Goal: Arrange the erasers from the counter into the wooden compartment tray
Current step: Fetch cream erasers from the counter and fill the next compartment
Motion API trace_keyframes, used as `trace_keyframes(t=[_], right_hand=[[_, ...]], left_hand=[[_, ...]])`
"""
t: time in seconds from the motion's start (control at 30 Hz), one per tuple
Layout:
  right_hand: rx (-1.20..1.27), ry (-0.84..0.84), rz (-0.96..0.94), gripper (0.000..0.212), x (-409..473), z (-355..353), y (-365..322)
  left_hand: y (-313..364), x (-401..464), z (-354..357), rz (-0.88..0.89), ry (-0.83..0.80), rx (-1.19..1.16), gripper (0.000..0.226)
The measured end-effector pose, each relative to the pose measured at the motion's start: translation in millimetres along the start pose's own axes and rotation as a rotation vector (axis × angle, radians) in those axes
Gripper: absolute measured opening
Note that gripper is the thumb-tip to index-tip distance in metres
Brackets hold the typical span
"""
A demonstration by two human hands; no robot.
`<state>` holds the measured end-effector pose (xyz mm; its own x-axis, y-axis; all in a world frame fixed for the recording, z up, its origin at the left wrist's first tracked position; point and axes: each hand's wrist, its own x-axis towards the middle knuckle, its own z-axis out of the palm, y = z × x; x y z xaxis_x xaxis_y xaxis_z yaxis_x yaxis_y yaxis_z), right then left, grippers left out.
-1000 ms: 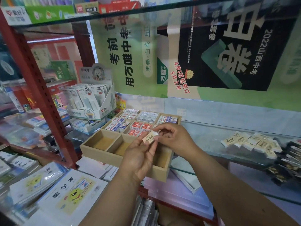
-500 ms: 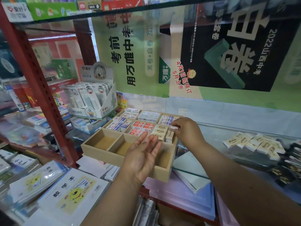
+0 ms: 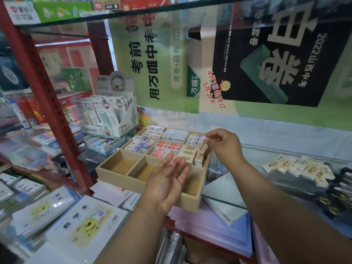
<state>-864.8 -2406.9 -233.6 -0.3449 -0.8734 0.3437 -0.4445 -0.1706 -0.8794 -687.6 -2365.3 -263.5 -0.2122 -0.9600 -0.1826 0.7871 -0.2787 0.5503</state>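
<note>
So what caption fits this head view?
Right hand hovers over beige erasers in the wooden compartment tray; left hand open.
</note>
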Motion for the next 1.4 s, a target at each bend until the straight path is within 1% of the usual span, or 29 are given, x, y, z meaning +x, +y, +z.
trace_keyframes(t=[0.07, 0.13, 0.2, 0.37, 0.43, 0.5, 0.57, 0.67, 0.7, 0.8, 0.87, 0.9, 0.93, 0.97, 1.03, 1.07, 1.1, 1.17, 1.23, 1.4], right_hand=[[0.259, -0.126, 0.087, 0.009, -6, -1, -15], [0.365, -0.269, 0.114, 0.012, -15, 3, -24], [0.347, -0.325, 0.095, 0.012, -23, 11, -27], [0.218, -0.321, 0.057, 0.016, -34, 24, -28], [0.198, -0.339, 0.005, 0.019, -38, 23, -26], [0.169, -0.347, -0.032, 0.015, -40, 22, -25], [0.124, -0.36, -0.047, 0.009, -42, 21, -25], [0.093, -0.41, -0.104, 0.009, -45, 20, -28], [0.104, -0.443, -0.113, 0.01, -46, 19, -29], [0.085, -0.557, -0.116, 0.033, -45, 16, -28], [0.12, -0.595, -0.093, 0.037, -46, 15, -27], [0.155, -0.579, -0.067, 0.036, -45, 13, -27], [0.183, -0.526, -0.044, 0.033, -43, 10, -26], [0.191, -0.435, -0.029, 0.029, -38, 6, -24], [0.126, -0.206, 0.01, 0.02, -21, -3, -13], [0.062, -0.125, 0.043, 0.02, -12, -7, -8], [-0.014, -0.09, 0.076, 0.02, -6, -8, -2], [-0.167, -0.13, 0.113, 0.024, 1, -5, 8], [-0.29, -0.186, 0.103, 0.026, 2, 3, 15], [-0.432, -0.239, 0.032, 0.025, 6, 19, 20]], left_hand=[[1, 1, 1, 0.003, -0.009, 0.022, 0.03], [-1, 1, 3, -0.004, -0.022, 0.065, 0.027], [-3, 0, 7, -0.005, -0.049, 0.112, 0.022], [-2, 2, 6, 0.025, -0.062, 0.142, 0.015], [-2, 3, 6, 0.028, -0.076, 0.111, 0.016], [0, 2, 7, 0.021, -0.102, 0.043, 0.018], [1, 2, 8, 0.009, -0.094, -0.004, 0.019], [1, 3, 9, -0.001, -0.056, -0.033, 0.019], [1, 4, 8, 0.0, -0.042, -0.035, 0.02], [2, 8, 4, -0.01, 0.001, -0.075, 0.028], [2, 11, 3, -0.011, 0.018, -0.078, 0.029], [1, 11, 4, -0.011, 0.031, -0.062, 0.024], [-1, 11, 4, -0.013, 0.054, -0.031, 0.02], [-2, 11, 5, -0.019, 0.069, 0.001, 0.017], [-2, 9, 5, -0.029, 0.095, 0.021, 0.019], [-1, 9, 4, -0.029, 0.101, 0.013, 0.022], [0, 9, 3, -0.028, 0.103, 0.002, 0.024], [2, 8, 3, -0.029, 0.096, -0.007, 0.026], [1, 7, 4, -0.031, 0.092, -0.006, 0.027], [2, 7, 6, -0.024, 0.095, -0.009, 0.032]])
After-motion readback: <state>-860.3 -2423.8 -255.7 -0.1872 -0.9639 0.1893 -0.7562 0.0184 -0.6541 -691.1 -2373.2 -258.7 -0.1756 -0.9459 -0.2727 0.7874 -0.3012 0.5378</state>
